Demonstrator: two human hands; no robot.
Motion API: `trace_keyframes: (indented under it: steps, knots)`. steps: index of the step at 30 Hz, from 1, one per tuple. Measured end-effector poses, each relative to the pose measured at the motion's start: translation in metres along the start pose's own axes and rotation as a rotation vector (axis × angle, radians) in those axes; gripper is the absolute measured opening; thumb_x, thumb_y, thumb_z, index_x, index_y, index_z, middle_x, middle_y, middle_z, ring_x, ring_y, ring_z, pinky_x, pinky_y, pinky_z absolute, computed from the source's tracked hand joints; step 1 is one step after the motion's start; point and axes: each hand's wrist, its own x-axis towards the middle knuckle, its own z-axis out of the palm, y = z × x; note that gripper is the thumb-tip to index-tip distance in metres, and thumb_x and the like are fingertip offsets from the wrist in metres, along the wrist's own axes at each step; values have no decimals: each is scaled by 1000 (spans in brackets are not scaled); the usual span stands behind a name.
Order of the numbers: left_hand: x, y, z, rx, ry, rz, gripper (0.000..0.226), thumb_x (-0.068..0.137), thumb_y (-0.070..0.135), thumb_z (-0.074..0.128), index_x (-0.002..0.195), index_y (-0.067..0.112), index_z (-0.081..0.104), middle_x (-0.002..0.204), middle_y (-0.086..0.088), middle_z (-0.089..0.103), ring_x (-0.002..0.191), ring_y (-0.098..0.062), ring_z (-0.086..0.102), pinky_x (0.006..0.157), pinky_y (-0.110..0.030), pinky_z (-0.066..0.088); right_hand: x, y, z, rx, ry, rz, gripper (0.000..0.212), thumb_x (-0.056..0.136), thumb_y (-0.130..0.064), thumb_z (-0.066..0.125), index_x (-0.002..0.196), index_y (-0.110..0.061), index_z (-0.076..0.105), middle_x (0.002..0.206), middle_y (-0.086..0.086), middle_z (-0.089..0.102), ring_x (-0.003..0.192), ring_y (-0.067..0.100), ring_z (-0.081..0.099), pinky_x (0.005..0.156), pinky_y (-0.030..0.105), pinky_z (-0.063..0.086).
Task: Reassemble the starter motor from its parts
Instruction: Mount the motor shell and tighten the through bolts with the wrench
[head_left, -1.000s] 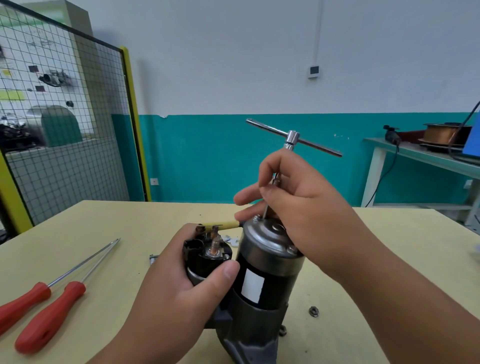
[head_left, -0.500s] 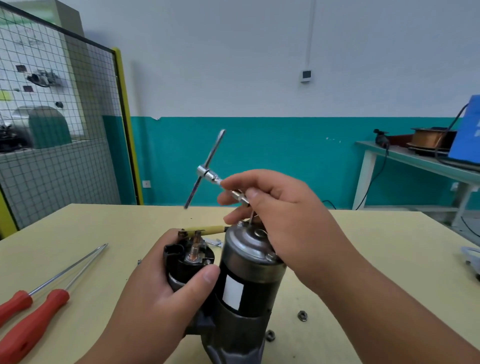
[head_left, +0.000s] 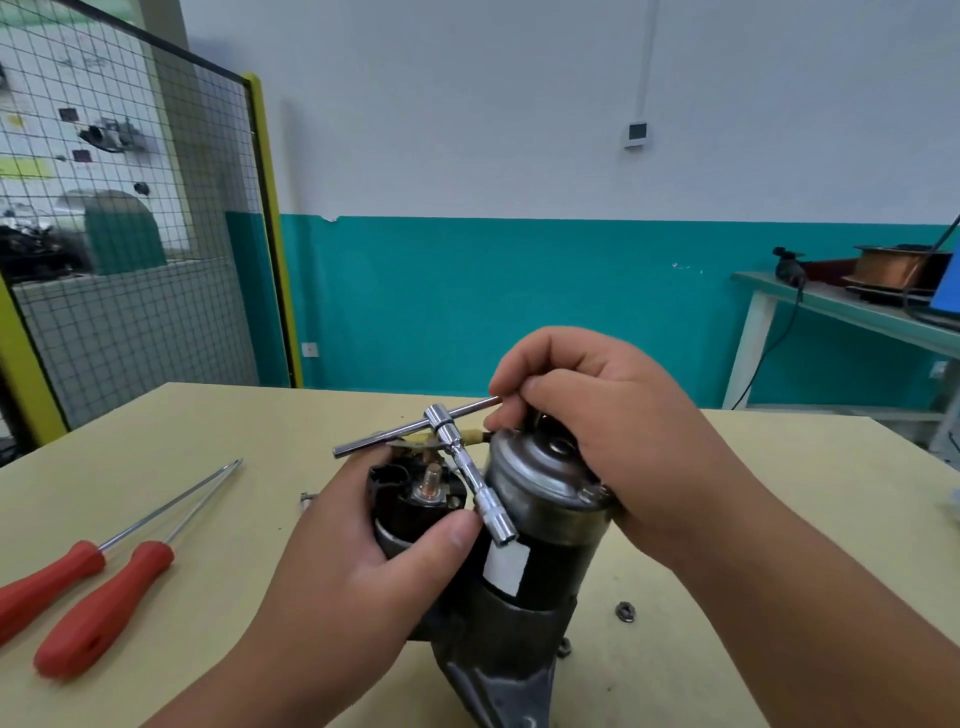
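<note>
Starter motor (head_left: 540, 499) stands upright on the table (head_left: 208, 426). The left hand (head_left: 363, 582) is wrapped round its black solenoid side, and the right hand (head_left: 613, 421) is curled over the end cap, its fingertips pinching one end of the T-handle wrench (head_left: 467, 467) crossbar. Two red screwdrivers (head_left: 104, 597) lie to the left and a loose nut (head_left: 626, 610) sits just right of the motor; the wrench shaft crosses the solenoid terminals and partly hides them. Compared with 0.5 s ago, when the wrench was raised above the cap, it now lies lowered against the motor with its socket end toward the camera.
</note>
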Motion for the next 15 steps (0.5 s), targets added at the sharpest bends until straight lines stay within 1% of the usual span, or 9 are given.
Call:
trace_keyframes:
  steps: [2,4,6,7,8,10,12,14,15]
  knots:
    - [0,-2,0,-6,3,4,46,58,70,63,104,77,59,99,36,74,94,12,70,68,-12,50,-2,-3,0,-16,-13,8,26,75,-16,52,78,-28,75,75,2,75,92,42,69,89,61,57]
    - [0,-4,0,-18,3,10,45,59,71,64,104,77,60,98,35,74,93,11,70,68,-15,51,-5,-9,1,-117,-36,9,23,79,-20,54,82,-29,75,79,1,76,86,37,70,80,58,59]
    - [1,-5,0,-34,-4,23,46,61,69,66,106,75,61,102,33,75,96,9,71,75,-21,51,-8,-18,0,-348,-80,-33,16,82,-38,57,87,-35,72,85,-9,74,76,14,69,68,45,58]
    - [1,-6,0,-45,-8,32,46,63,68,67,109,71,63,104,30,76,99,6,72,79,-26,51,-10,-23,0,-495,-115,-45,21,80,-53,57,90,-40,70,90,-17,71,79,4,67,66,35,56]
    - [1,-6,0,-53,-15,39,46,66,66,68,112,66,65,106,25,77,100,2,73,81,-31,52,-13,-26,0,-658,-154,-45,33,74,-69,53,94,-45,66,97,-25,64,87,-4,62,67,30,52]
    - [0,-5,0,-56,-27,52,41,72,65,69,112,53,68,102,16,78,95,-4,73,78,-35,52,-19,-32,3,-905,-214,-8,56,61,-89,41,100,-51,57,107,-29,48,97,-11,49,70,26,46]
    - [-1,-5,0,-36,-27,71,37,75,64,68,109,48,68,97,13,76,90,-6,72,73,-33,51,-22,-37,7,-970,-250,19,62,58,-91,40,101,-49,57,105,-26,42,97,-9,46,72,28,49]
    - [-2,-4,0,-19,-32,73,36,76,63,67,109,50,67,99,14,76,92,-6,72,72,-31,51,-22,-41,9,-917,-243,22,53,62,-84,52,97,-45,63,101,-22,47,95,-8,49,72,29,53]
    - [-2,-4,0,-18,-33,73,35,76,63,67,109,51,66,99,15,76,93,-6,72,72,-32,51,-22,-42,9,-866,-223,20,44,66,-77,61,93,-43,66,99,-20,53,94,-8,52,70,28,55]
